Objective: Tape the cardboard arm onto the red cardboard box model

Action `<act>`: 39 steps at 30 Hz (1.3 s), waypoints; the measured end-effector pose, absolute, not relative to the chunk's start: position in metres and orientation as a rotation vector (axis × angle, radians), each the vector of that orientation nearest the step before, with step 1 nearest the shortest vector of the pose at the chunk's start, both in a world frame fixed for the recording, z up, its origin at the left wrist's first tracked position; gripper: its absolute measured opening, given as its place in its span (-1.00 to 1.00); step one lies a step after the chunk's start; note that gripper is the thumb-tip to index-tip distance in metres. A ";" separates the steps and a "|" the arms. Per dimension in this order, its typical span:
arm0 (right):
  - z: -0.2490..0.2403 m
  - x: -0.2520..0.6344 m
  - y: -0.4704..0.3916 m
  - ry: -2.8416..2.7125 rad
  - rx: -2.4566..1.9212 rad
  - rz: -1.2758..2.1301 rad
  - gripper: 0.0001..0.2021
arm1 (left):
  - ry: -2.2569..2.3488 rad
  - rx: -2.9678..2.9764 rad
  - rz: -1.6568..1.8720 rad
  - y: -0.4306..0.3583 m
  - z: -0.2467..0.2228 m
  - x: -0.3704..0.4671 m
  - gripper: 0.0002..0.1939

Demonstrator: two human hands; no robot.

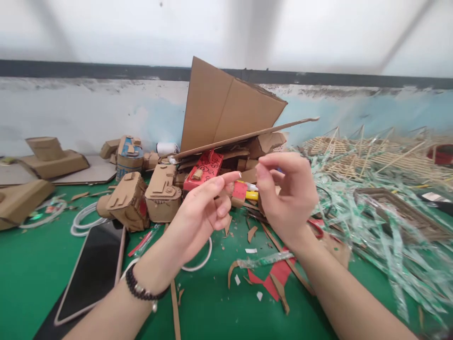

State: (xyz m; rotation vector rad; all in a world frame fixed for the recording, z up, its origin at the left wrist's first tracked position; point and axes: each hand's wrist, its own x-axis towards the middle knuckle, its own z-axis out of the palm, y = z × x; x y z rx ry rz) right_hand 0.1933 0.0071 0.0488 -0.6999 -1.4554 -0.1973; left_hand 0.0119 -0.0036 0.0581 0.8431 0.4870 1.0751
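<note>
I'm hovering left hand [198,213] and right hand [292,198], can't tell if either is gripping, tape [389,257] crowding right, phone [94,269] lying near left, scrap [197,174] sitting on red box [212,163].

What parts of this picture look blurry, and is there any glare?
Head view: the wooden sticks at far right look smeared, softer than the left hand; head view: the tangled clear tape catches pale glints, while the dark phone screen shows no strong glare.

No legible text anywhere
</note>
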 end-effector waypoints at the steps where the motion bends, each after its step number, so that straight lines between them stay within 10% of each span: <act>1: 0.042 0.193 0.009 -1.492 -0.674 -0.220 -0.80 | 0.473 0.815 1.058 -0.006 0.057 0.011 -0.67; 31: 0.042 0.199 -0.008 -1.741 -0.716 -0.457 -0.74 | 0.514 0.841 0.918 -0.024 0.038 0.010 -0.67; 39: 0.040 0.188 -0.014 -1.567 -0.831 0.196 -0.83 | 0.592 0.953 1.089 -0.024 0.037 0.013 -0.80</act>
